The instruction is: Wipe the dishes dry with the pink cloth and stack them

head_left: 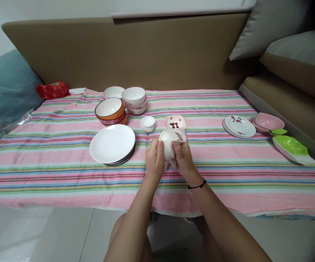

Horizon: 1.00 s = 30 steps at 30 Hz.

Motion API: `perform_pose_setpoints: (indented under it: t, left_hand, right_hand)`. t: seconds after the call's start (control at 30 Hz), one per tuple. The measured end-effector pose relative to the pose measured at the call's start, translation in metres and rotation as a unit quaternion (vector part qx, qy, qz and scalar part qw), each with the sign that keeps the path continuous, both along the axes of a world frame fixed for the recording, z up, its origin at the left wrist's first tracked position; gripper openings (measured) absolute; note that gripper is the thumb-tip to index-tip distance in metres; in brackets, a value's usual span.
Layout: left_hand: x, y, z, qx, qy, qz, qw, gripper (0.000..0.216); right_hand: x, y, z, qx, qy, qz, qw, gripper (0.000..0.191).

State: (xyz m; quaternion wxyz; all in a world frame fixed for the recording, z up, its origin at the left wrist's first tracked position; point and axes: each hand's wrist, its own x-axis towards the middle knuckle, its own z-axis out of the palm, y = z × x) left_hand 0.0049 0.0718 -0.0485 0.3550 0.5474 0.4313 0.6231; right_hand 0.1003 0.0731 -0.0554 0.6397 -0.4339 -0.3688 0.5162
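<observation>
Both of my hands hold a small white bowl (167, 142) up over the striped cloth, tilted on its side. My left hand (155, 155) grips its left edge, thumb on the near face. On the other side my right hand (184, 155) is closed around the bowl's right part with a pale cloth (182, 135) bunched between hand and bowl. Just behind them lies a small pinkish dish (176, 122) with a printed figure. A stack of small white bowls (148, 123) stands to the left of it.
At left are a stack of white plates (112, 143), orange bowls (109, 109) and white bowls with red rims (134, 96). Flowered plates (239, 126), pink bowls (269, 121) and a green leaf-shaped dish (292, 148) sit at right. A sofa back (146, 54) rises behind.
</observation>
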Motion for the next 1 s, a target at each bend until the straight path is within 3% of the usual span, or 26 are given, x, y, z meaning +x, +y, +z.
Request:
perform_pose_setpoints:
  t: [0.3, 0.43, 0.7, 0.83, 1.0]
  left_hand:
    - [0.001, -0.005, -0.001, 0.010, 0.034, -0.046, 0.998, 0.030]
    - [0.001, -0.003, 0.000, -0.022, -0.037, -0.001, 0.999, 0.039]
    - [-0.002, 0.012, 0.002, -0.085, -0.216, 0.022, 0.973, 0.036]
    - [-0.003, 0.011, 0.000, -0.091, -0.189, -0.008, 0.978, 0.034]
    - [-0.002, 0.004, -0.001, -0.068, -0.118, -0.020, 0.990, 0.036]
  right_hand:
    - [0.002, 0.009, -0.003, -0.057, 0.118, -0.016, 0.991, 0.041]
    - [0.006, 0.009, -0.003, -0.054, 0.099, 0.006, 0.994, 0.041]
    - [0.010, 0.003, 0.003, -0.015, 0.077, 0.083, 0.993, 0.042]
    - [0.007, 0.001, 0.004, -0.012, 0.052, 0.078, 0.996, 0.054]
    - [0.004, 0.002, 0.003, -0.022, 0.050, 0.029, 0.998, 0.045]
